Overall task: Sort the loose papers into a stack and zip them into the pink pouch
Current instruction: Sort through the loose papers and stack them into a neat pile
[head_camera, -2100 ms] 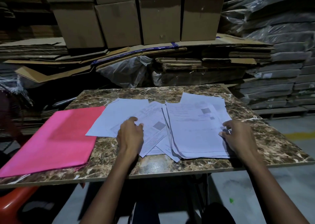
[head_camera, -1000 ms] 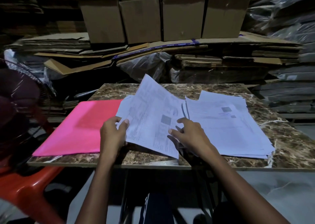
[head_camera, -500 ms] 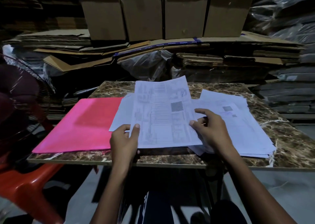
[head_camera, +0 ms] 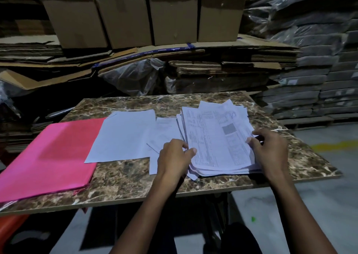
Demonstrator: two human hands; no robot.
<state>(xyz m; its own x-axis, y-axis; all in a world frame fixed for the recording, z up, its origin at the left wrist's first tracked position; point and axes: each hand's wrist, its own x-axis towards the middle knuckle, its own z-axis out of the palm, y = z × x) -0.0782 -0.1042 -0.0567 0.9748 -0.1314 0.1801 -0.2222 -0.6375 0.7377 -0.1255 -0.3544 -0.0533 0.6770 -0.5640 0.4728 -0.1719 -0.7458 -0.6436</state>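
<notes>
Fingers of both the left hand [head_camera: 175, 157] and right hand [head_camera: 270, 149] curl round the edges of the paper stack [head_camera: 217, 137], part built on the table [head_camera: 124, 178]. Two loose sheets [head_camera: 124, 135] wait beside it; the pink pouch [head_camera: 48, 157] lies untouched, far left.

Views: one, head-worn, wide-angle
Position: above the near edge of the bench [head_camera: 135, 186]
Facing: forward and down
Range: close, both forearms in frame
Far field: stacked cardboard boxes [head_camera: 126, 17]
Shared area: none, single view
</notes>
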